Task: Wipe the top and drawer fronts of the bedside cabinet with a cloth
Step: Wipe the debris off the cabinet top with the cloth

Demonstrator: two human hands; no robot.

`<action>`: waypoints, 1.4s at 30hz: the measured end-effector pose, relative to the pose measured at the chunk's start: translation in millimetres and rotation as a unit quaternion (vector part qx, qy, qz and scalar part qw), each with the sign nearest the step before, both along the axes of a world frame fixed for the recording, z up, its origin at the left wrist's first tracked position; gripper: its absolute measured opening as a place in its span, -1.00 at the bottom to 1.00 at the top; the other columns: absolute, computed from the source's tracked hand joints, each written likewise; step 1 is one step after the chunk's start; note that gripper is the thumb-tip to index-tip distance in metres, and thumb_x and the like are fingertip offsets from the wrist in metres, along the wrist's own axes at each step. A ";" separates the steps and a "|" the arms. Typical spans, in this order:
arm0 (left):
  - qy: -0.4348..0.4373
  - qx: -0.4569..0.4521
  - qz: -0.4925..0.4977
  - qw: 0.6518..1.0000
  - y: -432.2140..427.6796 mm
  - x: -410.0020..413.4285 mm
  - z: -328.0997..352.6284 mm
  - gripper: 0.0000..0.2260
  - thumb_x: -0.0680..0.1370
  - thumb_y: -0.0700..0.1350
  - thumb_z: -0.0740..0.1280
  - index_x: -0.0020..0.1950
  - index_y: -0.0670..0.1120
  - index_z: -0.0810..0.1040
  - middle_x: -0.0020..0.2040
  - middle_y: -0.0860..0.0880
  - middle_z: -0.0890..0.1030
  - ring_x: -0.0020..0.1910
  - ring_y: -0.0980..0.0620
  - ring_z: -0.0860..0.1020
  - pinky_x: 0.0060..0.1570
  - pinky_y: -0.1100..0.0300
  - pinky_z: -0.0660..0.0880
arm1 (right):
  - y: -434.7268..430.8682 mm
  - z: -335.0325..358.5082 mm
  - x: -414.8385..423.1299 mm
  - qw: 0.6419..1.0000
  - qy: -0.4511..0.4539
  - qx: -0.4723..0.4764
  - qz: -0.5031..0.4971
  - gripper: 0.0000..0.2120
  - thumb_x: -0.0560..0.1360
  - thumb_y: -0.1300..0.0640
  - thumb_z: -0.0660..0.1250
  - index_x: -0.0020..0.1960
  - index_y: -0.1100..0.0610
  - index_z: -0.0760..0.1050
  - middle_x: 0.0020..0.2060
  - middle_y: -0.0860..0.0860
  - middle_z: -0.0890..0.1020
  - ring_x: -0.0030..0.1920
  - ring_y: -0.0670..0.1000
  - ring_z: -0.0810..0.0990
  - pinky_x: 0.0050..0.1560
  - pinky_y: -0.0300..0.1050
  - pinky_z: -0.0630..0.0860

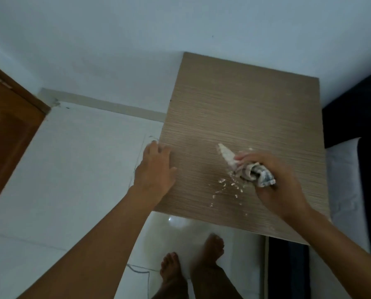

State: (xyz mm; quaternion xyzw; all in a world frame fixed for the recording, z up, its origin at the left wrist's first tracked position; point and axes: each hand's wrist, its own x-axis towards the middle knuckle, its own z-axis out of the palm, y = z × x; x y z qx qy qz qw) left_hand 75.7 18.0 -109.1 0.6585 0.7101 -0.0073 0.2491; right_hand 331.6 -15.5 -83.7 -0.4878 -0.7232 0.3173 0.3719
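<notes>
I look straight down on the bedside cabinet's top (240,108), a beige wood-grain panel. My right hand (281,184) grips a bunched white and grey cloth (255,171) against the near right part of the top, and a pointed end of the cloth sticks out toward the far left. White flecks (227,186) lie on the surface just left of the cloth. My left hand (155,167) rests flat with fingers spread on the top's left edge. The drawer fronts are hidden from this angle.
A white wall (137,39) runs behind the cabinet. A dark bed frame and white bedding (348,169) sit tight against its right side. White floor tiles (72,169) lie to the left, with a brown wooden door (5,117) at far left. My bare feet (193,268) stand by the front edge.
</notes>
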 end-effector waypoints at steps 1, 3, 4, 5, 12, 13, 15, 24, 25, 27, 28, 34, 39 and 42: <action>-0.006 0.003 -0.030 1.000 0.9 12.4 -0.9 -0.49 0.57 -0.02 0.33 0.49 -0.01 0.26 0.54 -0.11 0.13 0.52 -0.09 0.14 0.33 -0.02 0.35 | 2.6 4.6 5.4 0.998 0.018 -0.008 -0.065 -0.77 0.42 0.33 0.33 0.05 0.18 0.57 0.06 0.04 0.65 0.11 0.03 0.63 0.05 0.09 0.59; -0.025 -0.032 -0.070 0.997 6.5 33.1 -4.3 -0.40 0.56 -0.01 0.33 0.55 0.05 0.16 0.59 -0.07 -0.01 0.57 -0.08 -0.01 0.42 -0.05 0.22 | 11.5 10.4 16.8 0.982 0.021 -0.027 -0.188 -0.67 0.43 0.46 0.29 0.08 0.14 0.58 0.00 -0.05 0.66 0.00 -0.04 0.64 -0.02 -0.02 0.59; -0.029 -0.062 -0.085 0.994 10.4 40.9 -6.7 -0.37 0.56 -0.02 0.34 0.56 0.06 0.11 0.60 -0.06 -0.08 0.58 -0.08 -0.08 0.45 -0.07 0.17 | 18.0 10.8 23.5 0.970 -0.006 -0.032 -0.242 -0.66 0.45 0.44 0.27 0.09 0.12 0.59 -0.03 -0.06 0.66 -0.04 -0.06 0.63 -0.04 -0.12 0.56; -0.030 -0.090 -0.096 0.991 14.5 46.5 -8.9 -0.34 0.56 -0.02 0.34 0.57 0.07 0.07 0.61 -0.05 -0.15 0.58 -0.08 -0.13 0.46 -0.10 0.11 | 24.8 9.5 31.0 0.957 -0.045 -0.032 -0.286 -0.69 0.47 0.40 0.26 0.10 0.11 0.59 -0.04 -0.04 0.65 -0.06 -0.07 0.60 -0.06 -0.18 0.51; -0.074 -0.166 -0.070 0.981 26.4 50.6 -10.7 -0.25 0.54 -0.12 0.39 0.59 0.09 0.01 0.58 -0.01 -0.30 0.56 -0.06 -0.25 0.49 -0.02 -0.05 | 77.0 -33.8 73.8 0.912 -0.160 -0.149 -0.347 -0.65 0.51 0.31 0.18 0.24 0.08 0.51 0.12 0.05 0.60 0.15 0.08 0.53 0.12 -0.06 0.41; -0.075 -0.170 -0.068 0.980 25.8 50.7 -10.8 -0.25 0.54 -0.13 0.40 0.58 0.08 0.02 0.58 0.00 -0.30 0.56 -0.06 -0.25 0.49 -0.01 -0.05 | 80.5 -43.5 74.7 0.909 -0.176 -0.169 -0.337 -0.61 0.52 0.30 0.19 0.32 0.12 0.47 0.24 0.11 0.56 0.28 0.13 0.47 0.26 -0.02 0.36; -0.071 -0.173 -0.067 0.980 26.2 51.3 -11.8 -0.24 0.53 -0.14 0.40 0.58 0.09 0.01 0.57 0.00 -0.31 0.56 -0.06 -0.25 0.49 0.01 -0.06 | 83.2 -60.1 71.5 0.912 -0.210 -0.185 -0.301 -0.51 0.53 0.29 0.20 0.46 0.21 0.31 0.44 0.17 0.38 0.49 0.15 0.24 0.48 0.02 0.12; -0.069 -0.179 -0.065 0.979 28.5 52.6 -12.9 -0.24 0.53 -0.16 0.40 0.58 0.10 0.01 0.57 0.00 -0.31 0.56 -0.05 -0.25 0.49 0.01 -0.05 | 46.0 -81.6 39.6 0.963 -0.245 -0.116 -0.020 -0.38 0.41 0.05 0.05 0.46 0.12 0.34 0.49 0.08 0.31 0.53 0.05 0.16 0.52 0.00 -0.04; -0.071 -0.181 -0.063 0.979 28.5 52.8 -12.3 -0.24 0.54 -0.16 0.40 0.58 0.10 0.00 0.57 0.00 -0.31 0.56 -0.04 -0.25 0.49 0.03 -0.05 | 37.9 -82.5 33.6 0.965 -0.238 -0.111 0.003 -0.40 0.41 0.06 0.08 0.45 0.10 0.36 0.49 0.08 0.31 0.53 0.05 0.16 0.53 0.06 0.00; -0.074 -0.183 -0.062 0.978 29.7 52.9 -12.0 -0.24 0.54 -0.16 0.39 0.58 0.11 0.00 0.57 0.01 -0.31 0.56 -0.04 -0.25 0.49 0.04 -0.04 | 20.0 -81.8 18.5 0.970 -0.215 -0.104 0.038 -0.44 0.40 0.14 0.20 0.42 0.10 0.40 0.47 0.08 0.34 0.52 0.05 0.19 0.52 0.11 0.05; -0.076 -0.183 -0.060 0.978 29.8 52.8 -12.3 -0.24 0.54 -0.17 0.40 0.58 0.11 0.01 0.57 0.01 -0.31 0.56 -0.04 -0.25 0.49 0.05 -0.04 | 9.4 -81.5 9.9 0.971 -0.212 -0.096 0.055 -0.43 0.37 0.17 0.27 0.40 0.10 0.43 0.46 0.08 0.36 0.51 0.05 0.21 0.51 0.11 0.06; -0.075 -0.180 -0.063 0.979 29.6 51.6 -14.4 -0.23 0.53 -0.15 0.41 0.58 0.11 0.01 0.57 0.00 -0.31 0.56 -0.05 -0.25 0.49 0.06 -0.06 | -49.2 -77.9 -30.0 0.965 -0.232 -0.051 0.114 -0.53 0.31 0.18 0.44 0.22 0.07 0.56 0.34 0.06 0.53 0.42 0.03 0.39 0.42 0.18 0.30; -0.076 -0.178 -0.066 0.979 30.6 51.2 -15.1 -0.22 0.53 -0.15 0.41 0.58 0.08 0.00 0.57 -0.01 -0.31 0.56 -0.07 -0.25 0.49 0.02 -0.07 | -57.8 -40.0 -23.1 0.993 -0.014 -0.104 -0.058 -0.57 0.46 0.20 0.21 0.32 0.06 0.44 0.35 0.04 0.52 0.40 0.01 0.43 0.37 0.15 0.38; -0.068 -0.180 -0.074 0.978 30.4 50.8 -15.3 -0.21 0.52 -0.14 0.41 0.59 0.08 -0.02 0.57 -0.02 -0.31 0.56 -0.08 -0.25 0.49 0.00 -0.06 | -55.6 -3.0 -6.4 0.955 0.118 -0.174 -0.210 -0.62 0.56 0.26 0.20 0.32 0.01 0.48 0.24 0.00 0.59 0.22 -0.10 0.58 0.09 -0.04 0.61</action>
